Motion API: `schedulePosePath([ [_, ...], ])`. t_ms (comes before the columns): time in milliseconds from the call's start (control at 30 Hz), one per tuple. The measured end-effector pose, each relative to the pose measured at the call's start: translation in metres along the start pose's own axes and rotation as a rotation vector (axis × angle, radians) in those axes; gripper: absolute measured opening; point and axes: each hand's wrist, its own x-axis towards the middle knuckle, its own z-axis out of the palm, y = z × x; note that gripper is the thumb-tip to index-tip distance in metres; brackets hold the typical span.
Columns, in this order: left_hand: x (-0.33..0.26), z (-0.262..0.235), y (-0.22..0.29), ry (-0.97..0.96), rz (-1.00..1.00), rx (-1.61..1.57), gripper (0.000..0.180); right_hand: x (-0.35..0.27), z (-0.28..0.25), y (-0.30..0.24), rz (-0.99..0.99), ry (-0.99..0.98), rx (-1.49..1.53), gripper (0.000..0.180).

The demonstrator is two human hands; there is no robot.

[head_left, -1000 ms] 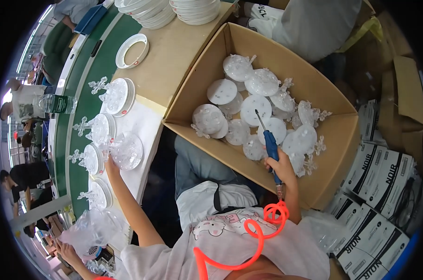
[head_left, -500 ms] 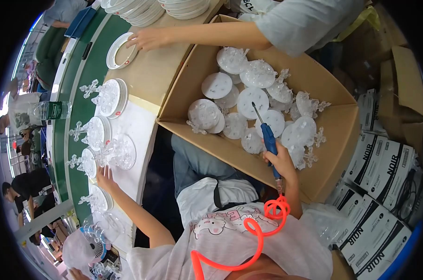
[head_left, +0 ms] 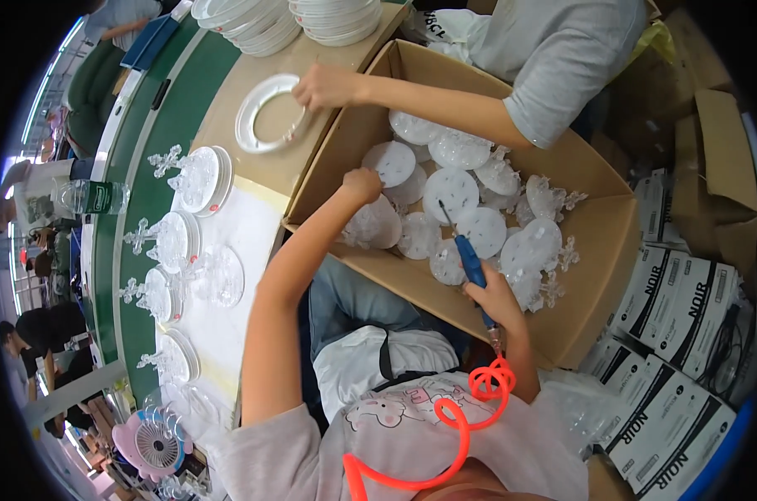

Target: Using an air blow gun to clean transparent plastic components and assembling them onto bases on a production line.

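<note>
My right hand point(head_left: 497, 299) is closed around a blue pneumatic screwdriver point(head_left: 471, 260), its bit pointing away over a cardboard box point(head_left: 600, 255). A red coiled hose point(head_left: 493, 381) runs from the tool's rear end. Inside the box lie several clear plastic ornaments with round white bases, one white base point(head_left: 450, 195) just beyond the bit. My left hand point(head_left: 363, 185) reaches over the box's left side, fingers curled at the edge of another white round base point(head_left: 389, 164); its fingertips are partly hidden.
Across the box's far side, a co-worker's hand point(head_left: 325, 87) holds a white ring point(head_left: 247, 125) above the table. Clear ornaments on white bases point(head_left: 201, 181) line the table at left. Stacked white rings point(head_left: 337, 18) stand at the back; printed cartons point(head_left: 675, 292) are at right.
My left hand has left the ornaments on the table and moved right to the box. The co-worker's hand has moved the white ring rightward. My right hand still holds the screwdriver.
</note>
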Motion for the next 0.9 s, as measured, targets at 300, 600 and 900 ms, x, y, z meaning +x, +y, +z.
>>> schedulePosePath([
  [300, 0.027, 0.037, -0.014, 0.005, 0.149, -0.048, 0.032, -0.002, 0.0, -0.003, 0.057, -0.063, -0.11, 0.033],
  [600, 0.028, 0.035, -0.024, -0.101, 0.539, -0.677, 0.032, -0.002, 0.011, -0.003, 0.006, -0.227, 0.029, 0.039],
  [900, 0.036, 0.033, 0.015, -0.148, 0.322, -1.305, 0.031, -0.009, 0.005, -0.034, -0.079, -0.198, -0.182, 0.038],
])
